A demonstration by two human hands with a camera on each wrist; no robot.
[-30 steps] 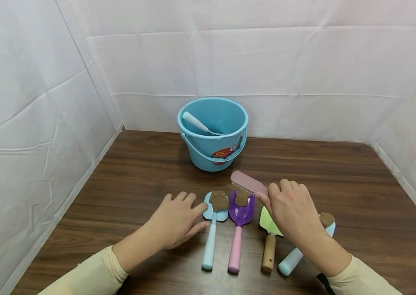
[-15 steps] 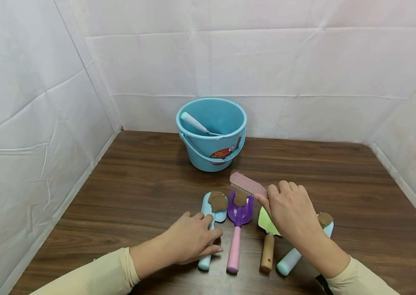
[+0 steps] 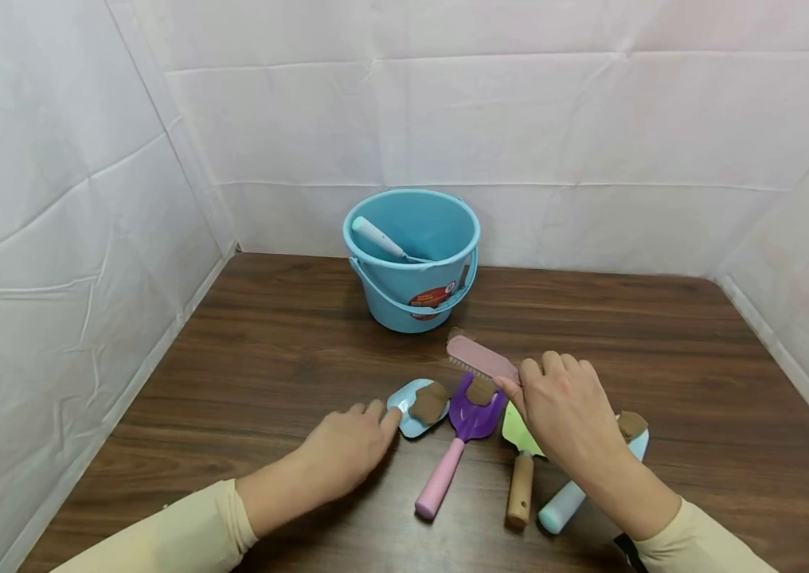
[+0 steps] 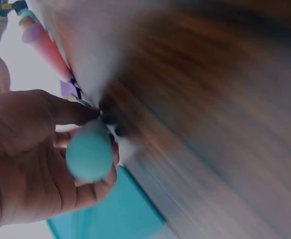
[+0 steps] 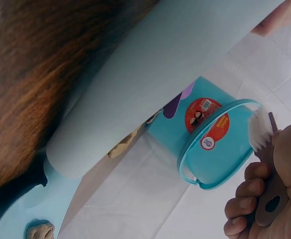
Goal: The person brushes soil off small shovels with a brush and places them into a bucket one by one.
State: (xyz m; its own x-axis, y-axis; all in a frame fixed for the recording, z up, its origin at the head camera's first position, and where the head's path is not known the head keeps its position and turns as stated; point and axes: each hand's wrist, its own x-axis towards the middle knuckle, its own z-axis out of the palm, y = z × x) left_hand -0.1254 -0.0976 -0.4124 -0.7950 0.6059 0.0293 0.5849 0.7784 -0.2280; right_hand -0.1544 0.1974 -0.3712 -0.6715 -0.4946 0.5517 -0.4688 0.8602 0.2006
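Blue shovel [image 3: 406, 393] runs forward-right from the nearer left hand [image 3: 350, 446] pinching it; pink brush [image 3: 479, 356], gripped by the right hand [image 3: 564, 402], slants forward-left toward the bucket [image 3: 400, 282].

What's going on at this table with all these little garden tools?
A person's right hand grips a pink brush, its bristles close to a purple-headed tool. Their left hand holds a light blue shovel by its handle, with a brown clump on its blade. A green trowel lies nearby, and a blue bucket stands behind with a white-handled tool in it.
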